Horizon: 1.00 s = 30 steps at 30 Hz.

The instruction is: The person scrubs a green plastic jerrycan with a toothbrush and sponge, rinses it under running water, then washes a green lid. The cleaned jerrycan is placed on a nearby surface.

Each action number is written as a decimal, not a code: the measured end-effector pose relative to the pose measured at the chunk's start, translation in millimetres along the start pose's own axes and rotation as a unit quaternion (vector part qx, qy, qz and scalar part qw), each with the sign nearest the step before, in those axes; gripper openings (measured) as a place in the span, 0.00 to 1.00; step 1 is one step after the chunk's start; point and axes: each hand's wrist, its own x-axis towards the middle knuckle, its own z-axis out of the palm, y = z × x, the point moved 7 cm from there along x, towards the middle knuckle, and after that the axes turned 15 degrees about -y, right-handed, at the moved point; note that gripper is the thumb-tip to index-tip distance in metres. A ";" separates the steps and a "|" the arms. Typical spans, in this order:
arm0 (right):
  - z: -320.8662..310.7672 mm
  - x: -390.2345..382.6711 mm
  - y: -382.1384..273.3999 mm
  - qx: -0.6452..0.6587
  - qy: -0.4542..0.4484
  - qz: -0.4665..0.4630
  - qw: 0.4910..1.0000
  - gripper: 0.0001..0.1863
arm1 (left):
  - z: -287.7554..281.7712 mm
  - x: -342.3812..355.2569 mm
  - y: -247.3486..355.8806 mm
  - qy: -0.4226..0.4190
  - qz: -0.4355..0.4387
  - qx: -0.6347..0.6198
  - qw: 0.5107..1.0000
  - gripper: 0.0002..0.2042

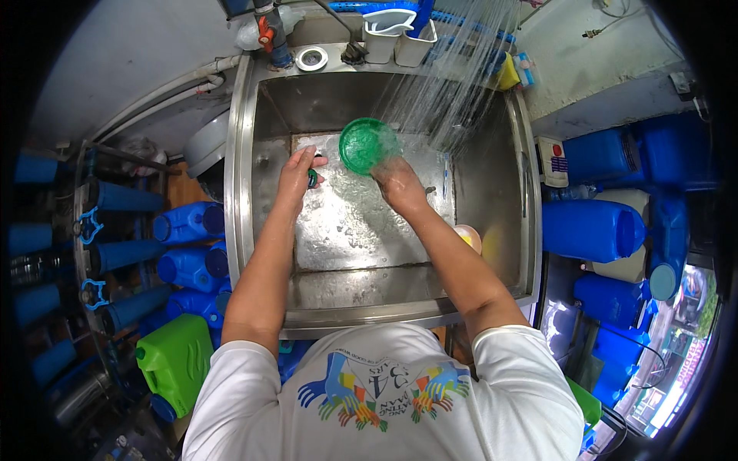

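Observation:
Over the steel sink [338, 230], my right hand [400, 187] grips the lower right rim of a round green plastic piece [361, 144]. It looks like a lid or shallow bowl, and water splashes at its right side. To its left, my left hand [298, 178] is curled round a small dark green thing [312, 178], mostly hidden by the fingers; its kind cannot be made out. The two hands are apart, and the left one does not touch the round green piece. Beneath them the sink bottom is wet.
A shower of water [453, 84] falls into the sink's far right. A pinkish round dish [469, 238] lies partly behind my right forearm. White holders [379, 46], a drain strainer [311, 58] and a red-handled valve [266, 34] line the back. Blue jugs [592, 229] crowd both sides.

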 end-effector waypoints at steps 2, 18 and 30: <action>-4.9 6.4 15.4 0.027 0.000 0.115 0.993 0.09 | -2.4 2.2 2.1 0.017 0.021 -0.004 1.000 0.21; -11.8 -1.8 11.9 0.003 -0.059 0.114 0.992 0.06 | -44.3 138.3 167.1 0.020 0.097 -0.289 0.952 0.31; -55.1 -31.9 -14.5 0.075 -0.022 0.049 0.996 0.07 | -68.0 172.6 194.7 0.047 0.127 -0.353 0.926 0.15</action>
